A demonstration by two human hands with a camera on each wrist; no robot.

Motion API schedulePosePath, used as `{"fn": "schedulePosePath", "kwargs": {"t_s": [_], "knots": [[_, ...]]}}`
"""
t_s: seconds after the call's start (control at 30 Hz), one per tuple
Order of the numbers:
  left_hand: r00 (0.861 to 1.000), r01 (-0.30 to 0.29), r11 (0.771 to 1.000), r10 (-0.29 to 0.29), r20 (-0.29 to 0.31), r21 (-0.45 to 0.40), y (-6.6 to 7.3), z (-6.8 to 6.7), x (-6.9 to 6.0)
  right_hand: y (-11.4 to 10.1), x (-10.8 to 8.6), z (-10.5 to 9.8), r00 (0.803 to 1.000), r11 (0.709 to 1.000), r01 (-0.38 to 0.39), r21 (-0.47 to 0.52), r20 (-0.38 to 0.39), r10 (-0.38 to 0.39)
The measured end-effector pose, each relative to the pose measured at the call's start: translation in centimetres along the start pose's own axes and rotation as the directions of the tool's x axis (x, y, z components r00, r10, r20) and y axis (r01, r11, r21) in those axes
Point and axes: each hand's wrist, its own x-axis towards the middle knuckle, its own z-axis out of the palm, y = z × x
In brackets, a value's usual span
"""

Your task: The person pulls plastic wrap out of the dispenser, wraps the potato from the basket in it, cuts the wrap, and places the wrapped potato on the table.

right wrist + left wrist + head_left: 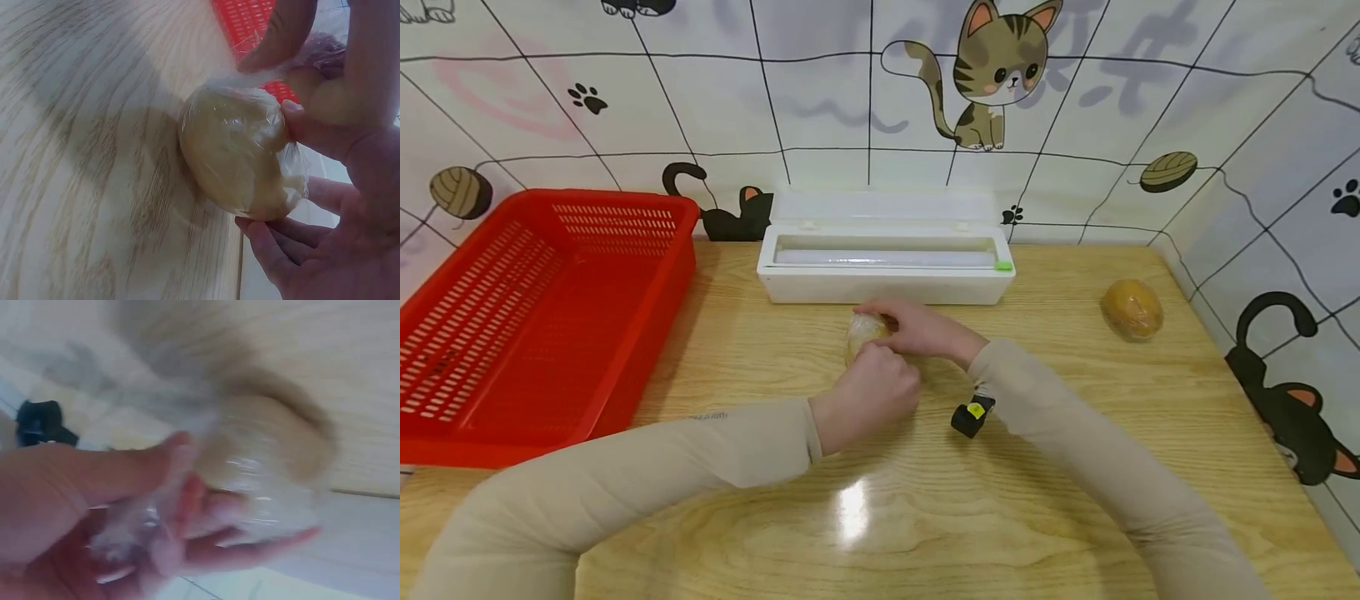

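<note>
A round, yellow-tan item wrapped in clear film [862,329] sits on the wooden table in front of the white box. My right hand [917,329] holds it, thumb on one side and fingers on the other in the right wrist view. Bunched cling film [134,528] trails off the item, and my left hand [876,390] pinches it close to the wrapped surface. Shiny creases run over the wrapped item [234,150] in the right wrist view. The left wrist view is blurred.
A white cling film box [887,286] stands behind my hands with its lid up and a film roll inside. On the left is a red perforated basket [647,350]. Another wrapped round item [1132,309] lies at the right. Cat-patterned sheeting [820,108] backs the table.
</note>
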Motion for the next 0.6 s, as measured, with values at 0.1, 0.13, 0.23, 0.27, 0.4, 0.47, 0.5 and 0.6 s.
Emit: {"fn": "schedulePosePath", "kwargs": {"t_s": [0.1, 0.13, 0.23, 0.27, 0.4, 0.47, 0.5, 0.6], "knots": [[0.986, -0.051, 0.999, 0.053, -0.161, 0.016, -0.8, 0.8, -0.5, 0.2, -0.1, 0.0, 1.0, 0.998, -0.008, 0.063, 0.0, 0.008], [0.977, -0.072, 0.997, 0.077, -0.197, 0.033, -1.1, 1.0, -0.7, 0.2, 0.0, 0.0, 1.0, 0.996, -0.014, 0.087, 0.0, 0.014], [0.944, -0.123, 0.988, 0.146, -0.295, 0.098, -1.9, 1.8, -1.3, 0.2, 0.1, 0.0, 1.0, 0.99, -0.031, 0.134, 0.008, 0.03], [0.932, -0.135, 0.985, 0.164, -0.324, 0.11, -2.2, 2.1, -1.4, 0.1, 0.1, 0.0, 0.999, 0.989, -0.032, 0.141, 0.008, 0.032], [0.9, -0.153, 0.981, 0.188, -0.393, 0.117, -3.3, 3.1, -1.6, 0.2, 0.1, 0.0, 1.0, 0.988, -0.018, 0.155, 0.003, 0.018], [0.901, -0.121, 0.988, 0.148, -0.407, 0.091, -3.9, 3.6, -1.5, 0.2, 0.0, -0.1, 1.0, 0.992, 0.022, 0.127, -0.015, -0.02], [0.907, -0.091, 0.993, 0.116, -0.405, 0.079, -4.2, 3.8, -1.4, 0.3, 0.0, -0.1, 0.999, 0.993, 0.05, 0.103, -0.026, -0.048], [0.927, -0.007, 0.999, 0.019, -0.375, 0.033, -4.8, 4.3, -1.1, 0.4, -0.1, -0.2, 0.988, 0.989, 0.148, 0.01, -0.043, -0.148]]}}
